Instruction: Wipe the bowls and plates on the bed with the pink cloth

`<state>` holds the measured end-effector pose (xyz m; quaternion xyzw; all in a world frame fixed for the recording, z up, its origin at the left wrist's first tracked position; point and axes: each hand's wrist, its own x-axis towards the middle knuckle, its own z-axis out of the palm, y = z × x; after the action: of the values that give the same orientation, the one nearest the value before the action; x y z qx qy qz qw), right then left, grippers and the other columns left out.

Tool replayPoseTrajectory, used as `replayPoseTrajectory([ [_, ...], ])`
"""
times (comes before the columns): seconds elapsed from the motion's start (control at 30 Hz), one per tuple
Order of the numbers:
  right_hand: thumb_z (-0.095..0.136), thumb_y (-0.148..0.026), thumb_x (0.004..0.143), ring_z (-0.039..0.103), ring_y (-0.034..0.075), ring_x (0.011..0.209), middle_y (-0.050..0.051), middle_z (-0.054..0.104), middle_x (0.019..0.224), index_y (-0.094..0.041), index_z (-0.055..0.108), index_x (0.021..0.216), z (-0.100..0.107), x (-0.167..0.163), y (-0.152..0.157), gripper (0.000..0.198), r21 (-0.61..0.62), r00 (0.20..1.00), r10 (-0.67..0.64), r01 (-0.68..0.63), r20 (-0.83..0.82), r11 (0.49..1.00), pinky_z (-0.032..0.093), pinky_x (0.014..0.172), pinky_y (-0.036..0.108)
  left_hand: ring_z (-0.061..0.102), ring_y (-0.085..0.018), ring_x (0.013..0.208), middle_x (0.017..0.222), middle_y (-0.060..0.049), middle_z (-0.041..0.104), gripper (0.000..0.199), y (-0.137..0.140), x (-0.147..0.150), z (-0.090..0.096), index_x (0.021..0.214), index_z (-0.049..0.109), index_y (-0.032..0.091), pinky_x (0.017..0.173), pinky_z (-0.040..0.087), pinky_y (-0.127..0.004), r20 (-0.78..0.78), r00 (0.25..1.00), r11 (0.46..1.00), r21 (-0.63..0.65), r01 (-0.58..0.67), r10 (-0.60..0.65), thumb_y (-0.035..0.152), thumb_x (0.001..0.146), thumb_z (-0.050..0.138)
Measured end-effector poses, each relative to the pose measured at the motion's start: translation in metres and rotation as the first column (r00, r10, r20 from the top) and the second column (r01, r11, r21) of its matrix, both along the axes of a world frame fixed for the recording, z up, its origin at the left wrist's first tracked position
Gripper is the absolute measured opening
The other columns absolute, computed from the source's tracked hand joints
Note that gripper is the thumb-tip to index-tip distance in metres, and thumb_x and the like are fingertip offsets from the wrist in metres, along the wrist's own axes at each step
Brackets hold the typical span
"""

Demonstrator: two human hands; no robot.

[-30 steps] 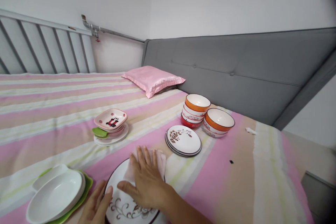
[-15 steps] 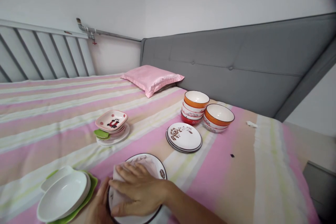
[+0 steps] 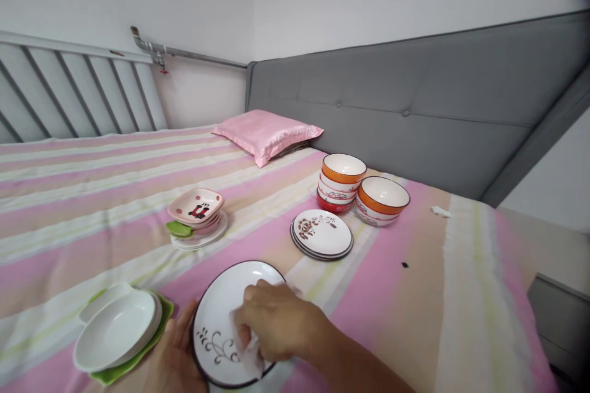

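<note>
A white plate with a dark rim and a brown scroll pattern lies at the bottom centre of the head view. My left hand grips its left edge, with the fingers along the rim. Above the plate's right half, my right hand is closed on a crumpled, thin pale tissue, which hangs down against the plate's surface. My right hand hides part of the right rim. To the left of my left hand sits a stack of white oval dishes on a green leaf-shaped dish.
Pink square dishes stand on white plates. Beyond the plate lie stacked flower-patterned plates, a taller bowl stack and a shorter one. A pink pillow rests by the grey headboard. The striped bedsheet lies underneath.
My right hand has gone from lying flat on the tissue over the plate to bunching it in closed fingers, further right. More of the plate's pattern shows. My left hand stays at the rim.
</note>
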<state>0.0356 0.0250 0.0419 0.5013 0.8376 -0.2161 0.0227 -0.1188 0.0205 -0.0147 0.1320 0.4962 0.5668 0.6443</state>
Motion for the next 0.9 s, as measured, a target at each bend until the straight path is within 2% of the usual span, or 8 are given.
replayPoseTrajectory([
  [0.13, 0.061, -0.011, 0.065, 0.053, 0.026, 0.098, 0.007, 0.057, 0.102, -0.022, 0.063, 0.085, -0.005, 0.005, 0.002, 0.022, 0.024, 0.978, -0.207, 0.207, 0.03, 0.978, 0.044, 0.067, 0.033, 0.049, -0.021, 0.121, 0.12, -0.002, 0.062, 0.042, -0.003, 0.005, 0.008, 0.115, 0.06, 0.021, 0.101, 0.042, -0.034, 0.001, 0.999, 0.999, 0.002, -0.037, 0.037, 0.044, 0.081, 0.051],
  [0.2, 0.056, -0.012, 0.069, 0.052, 0.026, 0.098, 0.009, 0.056, 0.101, -0.021, 0.061, 0.087, -0.015, 0.008, 0.007, 0.021, 0.103, 0.953, -0.304, 0.303, -0.009, 0.947, 0.044, 0.068, 0.034, 0.05, -0.022, 0.119, 0.119, -0.003, 0.063, 0.042, -0.005, 0.006, 0.01, 0.113, 0.061, 0.02, 0.101, 0.041, -0.034, -0.006, 0.999, 0.999, 0.03, -0.045, 0.046, 0.045, 0.08, 0.052],
  [0.3, 0.054, -0.01, 0.069, 0.05, 0.023, 0.095, 0.01, 0.056, 0.101, -0.019, 0.058, 0.092, -0.031, 0.008, 0.017, 0.025, 0.248, 0.935, -0.347, 0.353, -0.069, 0.902, 0.042, 0.07, 0.032, 0.05, -0.022, 0.12, 0.119, -0.003, 0.063, 0.042, -0.007, 0.008, 0.015, 0.112, 0.062, 0.02, 0.106, 0.036, -0.035, -0.015, 0.999, 0.998, 0.048, -0.039, 0.04, 0.045, 0.08, 0.052],
  [0.4, 0.054, -0.008, 0.069, 0.049, 0.021, 0.093, 0.009, 0.055, 0.103, -0.018, 0.056, 0.096, -0.042, 0.004, 0.025, 0.029, 0.363, 0.937, -0.318, 0.35, -0.145, 0.864, 0.041, 0.072, 0.031, 0.049, -0.022, 0.121, 0.12, -0.003, 0.063, 0.04, -0.008, 0.012, 0.019, 0.112, 0.062, 0.02, 0.109, 0.031, -0.037, -0.024, 0.997, 0.997, 0.023, -0.068, 0.068, 0.042, 0.082, 0.051],
  [0.5, 0.049, -0.008, 0.076, 0.048, 0.02, 0.096, 0.008, 0.055, 0.107, -0.019, 0.056, 0.1, -0.05, -0.004, 0.031, 0.027, 0.42, 0.93, -0.277, 0.357, -0.241, 0.834, 0.04, 0.079, 0.03, 0.05, -0.023, 0.12, 0.118, -0.004, 0.063, 0.039, -0.007, 0.013, 0.018, 0.11, 0.063, 0.02, 0.108, 0.033, -0.038, -0.038, 0.996, 0.997, 0.035, -0.075, 0.076, 0.042, 0.081, 0.051],
  [0.7, 0.046, -0.016, 0.086, 0.044, 0.018, 0.111, 0.005, 0.054, 0.119, -0.021, 0.054, 0.114, -0.058, -0.021, 0.032, 0.03, 0.478, 0.947, -0.031, 0.19, -0.321, 0.858, 0.033, 0.098, 0.03, 0.054, -0.026, 0.115, 0.114, -0.005, 0.065, 0.039, -0.005, 0.011, 0.01, 0.106, 0.065, 0.02, 0.097, 0.046, -0.038, -0.07, 0.995, 0.995, 0.071, -0.063, 0.068, 0.044, 0.078, 0.052],
  [0.8, 0.048, -0.02, 0.087, 0.043, 0.017, 0.115, 0.002, 0.053, 0.124, -0.023, 0.054, 0.114, -0.056, -0.027, 0.028, 0.028, 0.493, 0.941, 0.078, 0.102, -0.33, 0.864, 0.031, 0.101, 0.029, 0.055, -0.025, 0.114, 0.112, -0.004, 0.066, 0.038, -0.004, 0.011, 0.009, 0.107, 0.064, 0.021, 0.095, 0.047, -0.037, -0.065, 0.995, 0.994, 0.08, -0.074, 0.079, 0.043, 0.079, 0.05],
  [0.9, 0.051, -0.024, 0.086, 0.046, 0.016, 0.113, 0.0, 0.055, 0.122, -0.025, 0.056, 0.113, -0.05, -0.03, 0.022, 0.027, 0.449, 0.926, 0.119, 0.059, -0.358, 0.892, 0.031, 0.101, 0.027, 0.057, -0.024, 0.111, 0.109, -0.005, 0.066, 0.038, -0.005, 0.01, 0.011, 0.11, 0.063, 0.02, 0.094, 0.048, -0.038, -0.047, 0.997, 0.996, 0.074, -0.056, 0.06, 0.039, 0.08, 0.05],
])
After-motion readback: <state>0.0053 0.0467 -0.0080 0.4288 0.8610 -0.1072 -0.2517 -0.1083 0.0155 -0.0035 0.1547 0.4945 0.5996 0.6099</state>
